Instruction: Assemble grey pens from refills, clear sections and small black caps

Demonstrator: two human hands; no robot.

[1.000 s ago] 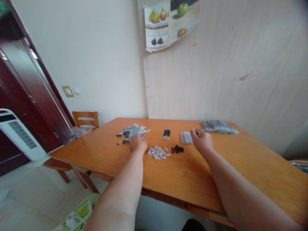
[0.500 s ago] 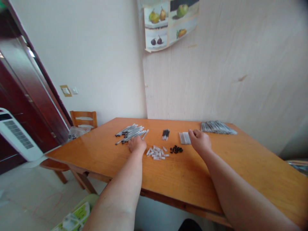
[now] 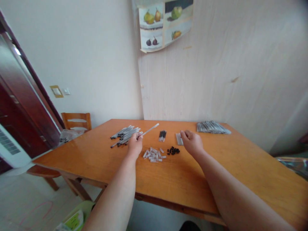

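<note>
My left hand [image 3: 135,147] is closed on a slim pen [image 3: 151,128], which slants up to the right with its whitish end away from me. Beside that hand lies a loose pile of pens [image 3: 124,133], grey-white with dark ends. My right hand [image 3: 192,141] is closed at the right side of a row of white pen tubes [image 3: 178,139] and hides part of it. Whatever its fingers grip is hidden. Between my hands lie clear pen caps [image 3: 154,155], small black plugs [image 3: 173,150] and a neat row of black ink refills [image 3: 162,135].
A flat bundle of pens [image 3: 213,127] lies at the back right of the wooden table [image 3: 168,179]. A wooden chair [image 3: 76,123] with a plastic bag [image 3: 69,134] stands beyond the left edge. The wall [image 3: 168,89] rises behind.
My left hand has lifted off the table by the pen pile and now holds up a pen. My right hand stays by the white tubes. The view has shifted slightly right.
</note>
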